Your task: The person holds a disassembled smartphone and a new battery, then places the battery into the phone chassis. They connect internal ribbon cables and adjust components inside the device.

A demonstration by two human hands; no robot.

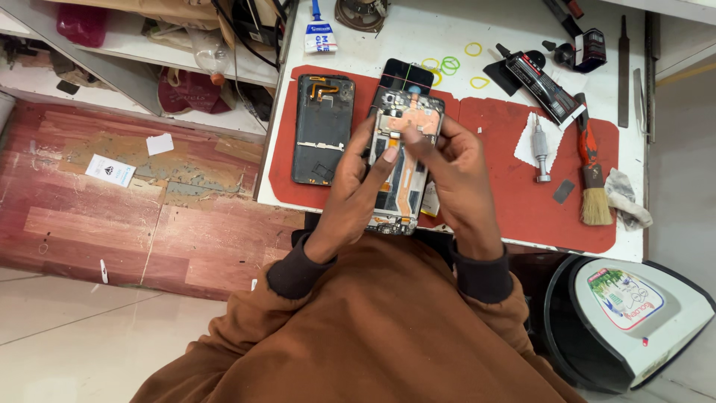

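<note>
A red mat point(514, 201) covers much of the white counter point(388, 37). On the mat's left part lies a dark phone back cover point(322, 128), inner side up. To the right, a small metal screwdriver point(540, 149) rests on a white paper scrap, and a brush point(593, 175) with a red handle lies beside a crumpled cloth point(625, 200). Yellow and green rubber bands point(451, 63) are scattered near the counter's top. A glue tube point(319, 33) lies at the far edge. A bin point(626, 321) with a white lid stands on the floor at the lower right.

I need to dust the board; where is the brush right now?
In the head view the brush lies at the red mat's right edge, between the screwdriver and a crumpled cloth.
</note>
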